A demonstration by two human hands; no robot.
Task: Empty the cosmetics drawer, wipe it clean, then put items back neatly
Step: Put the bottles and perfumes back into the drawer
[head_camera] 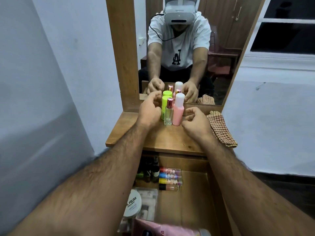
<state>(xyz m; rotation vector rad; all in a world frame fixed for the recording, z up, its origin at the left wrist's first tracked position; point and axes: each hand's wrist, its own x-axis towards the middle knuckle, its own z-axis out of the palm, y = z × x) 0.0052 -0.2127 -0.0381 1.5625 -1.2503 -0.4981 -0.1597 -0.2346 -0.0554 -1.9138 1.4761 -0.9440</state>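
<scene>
A: Where the view begins, nearest the camera, what does the open drawer (192, 208) hold?

B: A pink pouch (163, 229) lies at the front edge. Behind it, on the left side, sits a round white tub (133, 204) lettered "POLISH" on top of clear packets (148, 201). Further back, four small tubes (170, 178) with red, blue, yellow and black caps lie side by side. Dark small bottles (150, 171) stand in the back left corner. The right part of the drawer floor is bare wood.

A: State the condition of the hands.

B: Both reach over the worktop (163, 138). The left hand (150, 111) has curled fingers beside the green bottle (164, 107); whether it touches the bottle cannot be told. The right hand (196, 123) has loosely curled fingers and holds nothing; it is just beside the pink bottle (178, 110).

A: What stands on the worktop?

B: Three upright items in a tight group: the green bottle, a clear glass bottle (168, 113) with a pink metallic cap, and the pink bottle with a white cap. A checked cloth (221, 128) lies at the right edge.

A: And beyond?

B: A mirror (187, 48) in a wooden frame reflects the person, the bottles and the cloth.
</scene>
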